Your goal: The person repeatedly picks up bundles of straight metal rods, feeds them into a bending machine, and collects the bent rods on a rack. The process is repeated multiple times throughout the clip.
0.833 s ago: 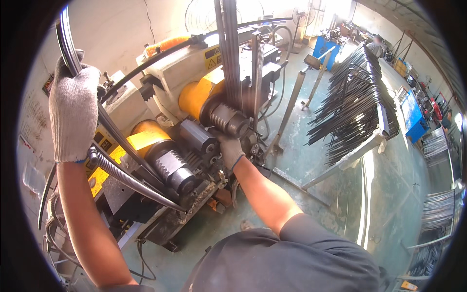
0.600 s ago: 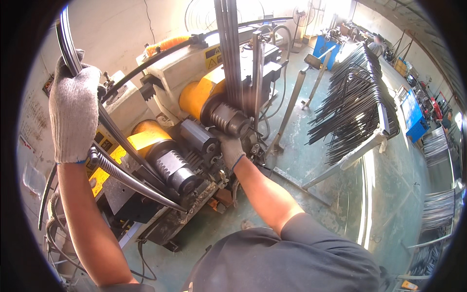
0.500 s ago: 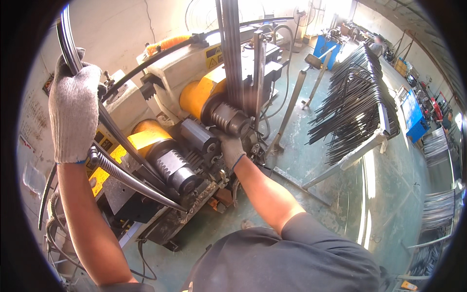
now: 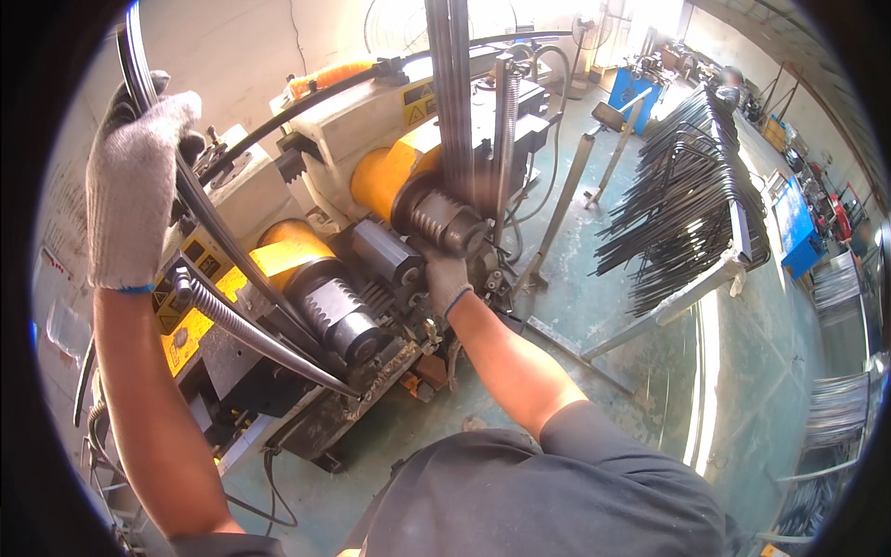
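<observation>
My left hand point(image 4: 135, 200), in a grey-white knitted glove with dark fingertips, is raised at the left around long dark metal rods point(image 4: 227, 232). Its thumb side sticks out to the right while dark fingertips show on the rods' far side. These rods slope down past the left toothed roller point(image 4: 342, 320). My right hand point(image 4: 447, 278), also gloved, reaches in between a grey faceted block point(image 4: 385, 251) and the right toothed roller point(image 4: 441, 223); its fingers are hidden there. Another upright bundle of dark rods point(image 4: 450, 102) rises behind the right roller.
Yellow housings point(image 4: 385, 181) carry the rollers on the machine. A ribbed metal spring hose point(image 4: 251, 330) crosses its front left. To the right, a rack holds many bent dark rods point(image 4: 664, 195). Blue bins point(image 4: 798, 227) and wire bundles point(image 4: 840, 408) line the far right; a person stands far back.
My left hand has loosened slightly and its thumb side now points out to the right. My right hand stays at the rollers. The whole view has shifted a little.
</observation>
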`<state>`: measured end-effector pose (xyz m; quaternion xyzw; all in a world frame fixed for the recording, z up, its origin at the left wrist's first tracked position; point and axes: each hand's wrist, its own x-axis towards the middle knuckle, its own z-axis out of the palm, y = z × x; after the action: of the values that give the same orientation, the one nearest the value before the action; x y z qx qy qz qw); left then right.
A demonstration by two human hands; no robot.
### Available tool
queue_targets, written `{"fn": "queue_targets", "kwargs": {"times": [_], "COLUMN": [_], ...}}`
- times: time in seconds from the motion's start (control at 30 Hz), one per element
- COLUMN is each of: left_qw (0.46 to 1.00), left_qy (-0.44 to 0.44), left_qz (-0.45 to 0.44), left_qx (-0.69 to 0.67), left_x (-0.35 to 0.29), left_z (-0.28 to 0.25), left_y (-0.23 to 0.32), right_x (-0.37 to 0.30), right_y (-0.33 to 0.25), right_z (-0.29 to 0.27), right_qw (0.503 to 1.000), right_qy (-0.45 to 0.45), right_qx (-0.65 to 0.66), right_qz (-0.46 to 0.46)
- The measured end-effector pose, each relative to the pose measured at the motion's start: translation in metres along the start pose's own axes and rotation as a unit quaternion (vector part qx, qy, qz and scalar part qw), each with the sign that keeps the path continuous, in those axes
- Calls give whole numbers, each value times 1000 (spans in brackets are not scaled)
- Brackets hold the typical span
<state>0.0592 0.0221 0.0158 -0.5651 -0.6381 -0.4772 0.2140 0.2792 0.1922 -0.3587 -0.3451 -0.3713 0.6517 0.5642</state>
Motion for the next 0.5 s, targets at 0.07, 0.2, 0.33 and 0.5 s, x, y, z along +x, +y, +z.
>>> {"fn": "queue_targets", "kwargs": {"times": [0.07, 0.2, 0.33, 0.5], "left_qw": [998, 998, 984, 986], "left_qy": [-16, -20, -41, -31], "left_qz": [-62, -15, 94, -137], "left_qx": [22, 48, 149, 86], "left_x": [9, 14, 20, 3], "left_z": [1, -11, -18, -18], "left_y": [20, 26, -9, 7], "right_x": [2, -6, -4, -3], "right_y": [-5, -10, -14, -6], "right_z": [-6, 0, -3, -2], "right_qw": [1000, 999, 998, 991], "right_qy": [13, -5, -19, -28], "right_qx": [-4, -52, -56, -98], "right_qz": [12, 1, 12, -82]}}
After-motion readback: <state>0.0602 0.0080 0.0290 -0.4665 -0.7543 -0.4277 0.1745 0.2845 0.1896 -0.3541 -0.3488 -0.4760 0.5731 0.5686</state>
